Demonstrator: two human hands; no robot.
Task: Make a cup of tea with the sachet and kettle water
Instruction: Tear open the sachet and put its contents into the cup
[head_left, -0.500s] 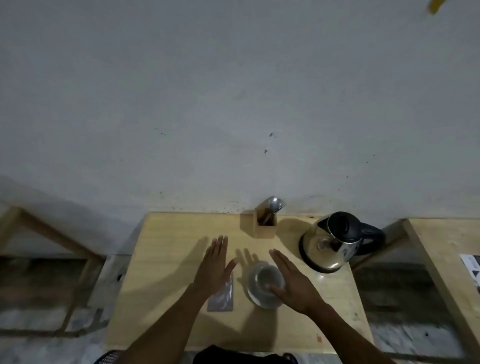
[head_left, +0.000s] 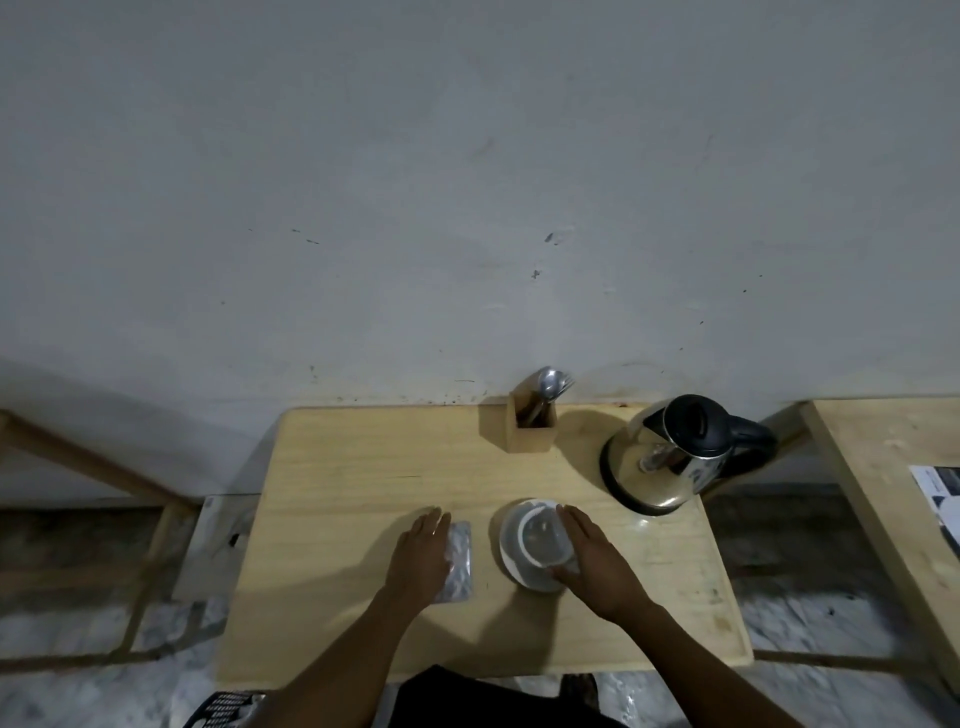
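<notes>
The left hand (head_left: 420, 561) lies flat on the desk (head_left: 337, 467), fingers straight and grasping nothing. The silver sachet (head_left: 460, 564) is just beside it at 3 o'clock — touching its edge, long side running from 12 to 6. The right hand (head_left: 597, 564) is also flat and loose, against the cup (head_left: 540, 540) on its saucer (head_left: 511, 545). The kettle (head_left: 670, 457) stands far off at 1 o'clock — so the left hand is nearer the sachet.

Cup (head_left: 543, 540) on saucer (head_left: 511, 558) mid-tabletop (head_left: 337, 467); sachet (head_left: 460, 564) at 9 o'clock, kettle (head_left: 675, 457) at 2, cutlery holder (head_left: 527, 428) at 12.
</notes>
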